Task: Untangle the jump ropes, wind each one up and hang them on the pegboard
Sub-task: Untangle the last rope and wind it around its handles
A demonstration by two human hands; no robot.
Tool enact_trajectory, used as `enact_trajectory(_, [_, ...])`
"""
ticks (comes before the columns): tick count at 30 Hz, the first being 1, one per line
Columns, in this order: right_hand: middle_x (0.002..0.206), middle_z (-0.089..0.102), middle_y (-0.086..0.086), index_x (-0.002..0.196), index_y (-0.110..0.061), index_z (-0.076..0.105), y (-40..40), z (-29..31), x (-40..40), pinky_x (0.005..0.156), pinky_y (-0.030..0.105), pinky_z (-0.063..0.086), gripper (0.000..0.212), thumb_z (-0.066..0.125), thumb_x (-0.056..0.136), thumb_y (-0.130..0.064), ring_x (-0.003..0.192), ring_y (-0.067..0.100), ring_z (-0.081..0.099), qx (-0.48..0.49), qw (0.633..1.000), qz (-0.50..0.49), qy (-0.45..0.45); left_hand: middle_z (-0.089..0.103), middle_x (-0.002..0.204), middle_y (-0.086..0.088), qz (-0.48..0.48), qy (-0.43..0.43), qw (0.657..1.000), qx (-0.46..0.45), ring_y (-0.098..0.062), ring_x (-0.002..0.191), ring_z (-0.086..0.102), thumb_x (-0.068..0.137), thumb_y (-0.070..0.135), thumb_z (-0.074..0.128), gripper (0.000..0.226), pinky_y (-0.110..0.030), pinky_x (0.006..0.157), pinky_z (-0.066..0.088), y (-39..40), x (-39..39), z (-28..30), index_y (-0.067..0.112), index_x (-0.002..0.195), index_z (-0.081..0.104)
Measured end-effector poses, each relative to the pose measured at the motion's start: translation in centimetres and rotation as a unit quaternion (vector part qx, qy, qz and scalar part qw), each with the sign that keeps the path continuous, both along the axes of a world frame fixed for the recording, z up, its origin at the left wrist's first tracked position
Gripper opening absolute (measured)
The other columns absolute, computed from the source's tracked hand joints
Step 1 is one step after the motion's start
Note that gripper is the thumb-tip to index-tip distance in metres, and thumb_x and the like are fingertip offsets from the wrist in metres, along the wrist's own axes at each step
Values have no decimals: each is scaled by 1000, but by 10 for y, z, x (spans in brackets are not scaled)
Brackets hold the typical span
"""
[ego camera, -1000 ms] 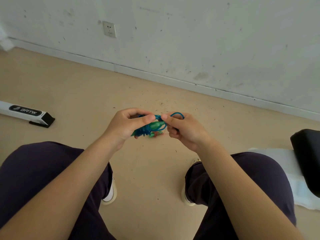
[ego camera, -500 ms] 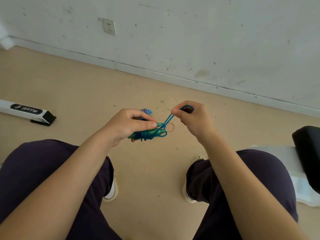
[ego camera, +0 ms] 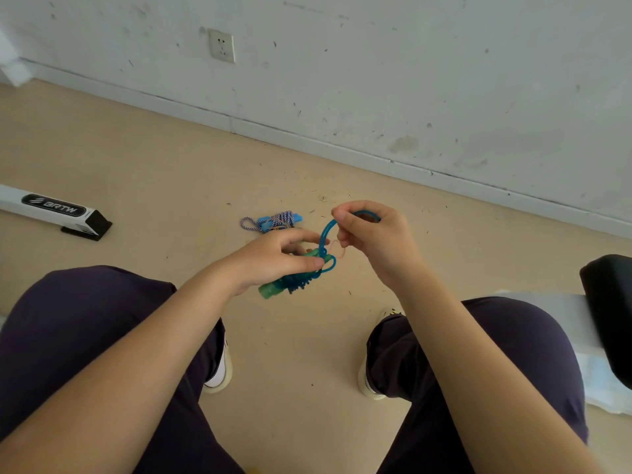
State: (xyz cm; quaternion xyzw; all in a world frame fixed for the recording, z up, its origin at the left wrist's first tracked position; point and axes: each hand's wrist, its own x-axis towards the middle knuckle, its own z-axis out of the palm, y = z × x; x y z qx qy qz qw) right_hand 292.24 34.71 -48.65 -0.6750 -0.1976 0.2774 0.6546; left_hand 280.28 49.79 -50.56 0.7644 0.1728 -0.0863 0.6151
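My left hand grips the wound teal jump rope (green handles bundled inside) above the floor. My right hand pinches its free loop, fingers curled. A second, striped rope lies beyond.

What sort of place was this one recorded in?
Probably a bare indoor room, perhaps a workshop or lab: scuffed white wall with a socket, debris-flecked beige floor, and a white BRTW-marked bar lying on it.
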Motion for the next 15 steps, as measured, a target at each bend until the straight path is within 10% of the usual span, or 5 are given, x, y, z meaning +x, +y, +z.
enact_trajectory(6, [76, 63, 1, 97, -12, 67, -1, -1, -1, 68, 31, 49, 16, 69, 86, -1, 67, 19, 58, 23, 1000, 5, 13, 68, 88, -9, 12, 13, 997, -74, -21, 76, 65, 84, 60, 63, 49, -39, 73, 59, -11, 0, 6, 12, 92, 73])
enact_trajectory(15, [76, 58, 2, 99, -15, 59, -5, -4, 5, 69, 28, 51, 25, 56, 89, 8, 71, 16, 59, 71, 989, -15, 126, 76, 88, -13, 6, -13, 1000, -28, -17, 79, 71, 101, 22, 56, 22, -24, 72, 54, -11, -2, 8, 12, 89, 72])
